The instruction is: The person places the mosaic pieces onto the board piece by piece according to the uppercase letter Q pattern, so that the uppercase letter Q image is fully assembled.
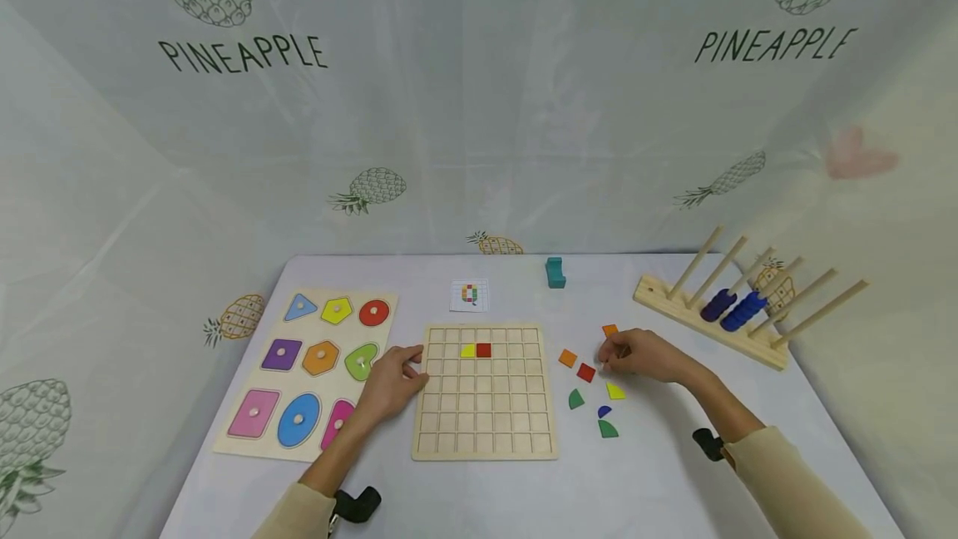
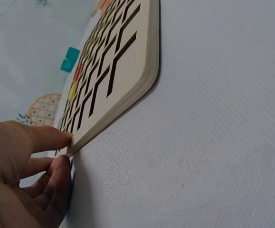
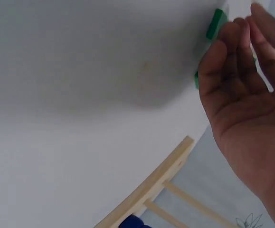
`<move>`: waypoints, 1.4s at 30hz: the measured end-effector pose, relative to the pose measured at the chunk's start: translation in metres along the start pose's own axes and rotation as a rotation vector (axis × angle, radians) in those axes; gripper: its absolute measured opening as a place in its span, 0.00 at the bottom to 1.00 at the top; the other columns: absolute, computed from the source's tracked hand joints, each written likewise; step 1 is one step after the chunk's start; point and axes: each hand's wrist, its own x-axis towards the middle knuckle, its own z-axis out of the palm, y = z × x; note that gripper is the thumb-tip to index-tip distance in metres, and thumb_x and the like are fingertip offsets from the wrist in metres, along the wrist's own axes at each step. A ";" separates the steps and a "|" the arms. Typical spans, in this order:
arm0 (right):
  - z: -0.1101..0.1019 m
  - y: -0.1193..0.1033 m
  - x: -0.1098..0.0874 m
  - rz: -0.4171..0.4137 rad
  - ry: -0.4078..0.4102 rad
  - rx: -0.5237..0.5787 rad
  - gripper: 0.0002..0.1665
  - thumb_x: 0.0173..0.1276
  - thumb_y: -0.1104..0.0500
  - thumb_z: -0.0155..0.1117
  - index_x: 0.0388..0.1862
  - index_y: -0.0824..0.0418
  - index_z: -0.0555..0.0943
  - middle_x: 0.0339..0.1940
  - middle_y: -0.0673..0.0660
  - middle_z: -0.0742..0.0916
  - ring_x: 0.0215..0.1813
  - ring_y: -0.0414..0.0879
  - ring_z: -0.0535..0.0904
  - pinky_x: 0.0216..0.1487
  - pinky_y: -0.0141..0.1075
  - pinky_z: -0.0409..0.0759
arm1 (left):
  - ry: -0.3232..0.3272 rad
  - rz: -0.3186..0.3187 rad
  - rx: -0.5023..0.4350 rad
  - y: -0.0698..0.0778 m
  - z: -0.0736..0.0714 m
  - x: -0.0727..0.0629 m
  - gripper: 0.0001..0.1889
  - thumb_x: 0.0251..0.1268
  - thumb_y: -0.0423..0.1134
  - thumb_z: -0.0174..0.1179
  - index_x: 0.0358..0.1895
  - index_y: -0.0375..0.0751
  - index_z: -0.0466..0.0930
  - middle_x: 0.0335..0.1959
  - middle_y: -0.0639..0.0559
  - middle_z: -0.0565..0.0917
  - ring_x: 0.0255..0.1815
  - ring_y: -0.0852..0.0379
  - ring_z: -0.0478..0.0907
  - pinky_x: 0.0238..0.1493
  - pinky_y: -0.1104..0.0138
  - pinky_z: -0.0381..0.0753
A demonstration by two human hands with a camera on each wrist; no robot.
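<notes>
A wooden grid board (image 1: pixel 485 414) lies in the middle of the table, with a yellow square (image 1: pixel 467 350) and a red square (image 1: pixel 483 350) side by side in its second row. My left hand (image 1: pixel 391 383) holds the board's left edge; the left wrist view shows a fingertip over the rim and other fingers curled beside it. To the board's right, my right hand (image 1: pixel 644 354) hovers with loosely bent fingers and nothing visible in them. An orange piece (image 1: pixel 609 329) peeks out behind its fingertips. Nearby lie another orange piece (image 1: pixel 568 358), a red one (image 1: pixel 586 373) and a yellow one (image 1: pixel 615 391).
Green quarter pieces (image 1: pixel 575 398) and a blue piece (image 1: pixel 604 411) lie nearer me. A shape puzzle (image 1: pixel 250 385) is at left, a pattern card (image 1: pixel 469 306) behind the board. Farther back stands a teal block (image 1: pixel 555 273); a peg rack (image 1: pixel 651 289) with blue beads occupies the right.
</notes>
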 end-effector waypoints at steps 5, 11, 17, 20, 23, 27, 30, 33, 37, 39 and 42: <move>0.002 0.006 -0.011 -0.024 -0.085 0.008 0.06 0.67 0.56 0.70 0.40 0.57 0.84 0.33 0.50 0.83 0.39 0.47 0.75 0.41 0.38 0.72 | -0.005 -0.007 -0.001 -0.002 0.001 0.000 0.28 0.60 0.35 0.71 0.64 0.34 0.78 0.44 0.51 0.81 0.35 0.61 0.79 0.33 0.69 0.76; 0.006 0.008 -0.013 -0.016 -0.096 -0.028 0.07 0.65 0.57 0.72 0.40 0.56 0.84 0.30 0.50 0.80 0.37 0.46 0.74 0.38 0.36 0.71 | -0.003 -0.007 0.006 -0.002 0.001 -0.001 0.28 0.60 0.35 0.71 0.64 0.35 0.78 0.44 0.52 0.81 0.35 0.61 0.79 0.33 0.70 0.76; 0.009 0.011 -0.017 -0.023 -0.110 -0.034 0.10 0.62 0.59 0.74 0.40 0.55 0.83 0.29 0.50 0.80 0.35 0.46 0.74 0.36 0.35 0.73 | -0.003 0.005 0.000 0.000 0.002 -0.003 0.27 0.60 0.34 0.71 0.64 0.34 0.78 0.44 0.51 0.81 0.35 0.62 0.79 0.32 0.70 0.76; 0.011 0.010 -0.019 -0.023 -0.101 -0.041 0.12 0.60 0.59 0.76 0.40 0.55 0.82 0.28 0.50 0.80 0.35 0.46 0.74 0.35 0.35 0.73 | 0.001 0.011 -0.001 0.001 0.002 -0.003 0.27 0.60 0.34 0.71 0.63 0.33 0.78 0.44 0.51 0.81 0.35 0.61 0.79 0.32 0.70 0.75; 0.014 0.006 -0.022 -0.014 -0.093 -0.056 0.13 0.59 0.60 0.77 0.40 0.54 0.82 0.29 0.50 0.79 0.36 0.46 0.73 0.35 0.34 0.73 | 0.002 0.010 -0.002 0.001 0.002 -0.002 0.27 0.60 0.34 0.71 0.63 0.33 0.78 0.44 0.51 0.81 0.35 0.61 0.79 0.32 0.70 0.76; 0.016 0.000 -0.023 -0.009 -0.087 -0.076 0.14 0.59 0.62 0.77 0.40 0.54 0.81 0.30 0.50 0.78 0.36 0.45 0.73 0.34 0.33 0.73 | 0.000 0.006 0.000 0.000 0.002 -0.002 0.27 0.60 0.34 0.71 0.64 0.33 0.78 0.44 0.51 0.80 0.35 0.61 0.79 0.32 0.70 0.76; 0.017 -0.002 -0.023 -0.030 -0.083 -0.101 0.14 0.59 0.63 0.76 0.40 0.53 0.80 0.29 0.50 0.78 0.36 0.45 0.72 0.34 0.33 0.72 | 0.001 0.009 0.003 0.000 0.001 -0.001 0.27 0.60 0.34 0.71 0.64 0.33 0.78 0.44 0.51 0.81 0.35 0.61 0.79 0.32 0.70 0.76; 0.018 -0.001 -0.022 -0.048 -0.079 -0.134 0.15 0.58 0.63 0.77 0.40 0.52 0.79 0.29 0.49 0.78 0.36 0.44 0.72 0.34 0.33 0.72 | 0.004 0.013 0.005 0.001 0.001 -0.001 0.27 0.60 0.34 0.71 0.63 0.33 0.78 0.44 0.51 0.81 0.35 0.61 0.79 0.32 0.69 0.76; 0.019 0.000 -0.021 -0.058 -0.077 -0.144 0.16 0.58 0.63 0.77 0.39 0.52 0.79 0.30 0.49 0.78 0.37 0.44 0.73 0.34 0.33 0.72 | 0.005 0.015 0.008 0.002 0.000 -0.003 0.27 0.60 0.34 0.71 0.63 0.33 0.78 0.43 0.51 0.81 0.35 0.61 0.79 0.32 0.69 0.75; 0.019 0.000 -0.021 -0.063 -0.079 -0.133 0.16 0.58 0.64 0.77 0.39 0.53 0.78 0.30 0.49 0.78 0.37 0.45 0.73 0.34 0.33 0.73 | 0.006 0.017 0.008 0.002 -0.001 -0.003 0.27 0.60 0.34 0.71 0.63 0.33 0.78 0.43 0.51 0.81 0.35 0.61 0.79 0.32 0.70 0.75; 0.019 -0.001 -0.021 -0.066 -0.084 -0.120 0.15 0.59 0.63 0.76 0.38 0.54 0.78 0.31 0.49 0.78 0.39 0.45 0.73 0.36 0.33 0.73 | 0.006 0.016 0.005 0.002 0.000 -0.003 0.27 0.60 0.34 0.71 0.63 0.32 0.78 0.43 0.50 0.81 0.34 0.61 0.78 0.32 0.70 0.75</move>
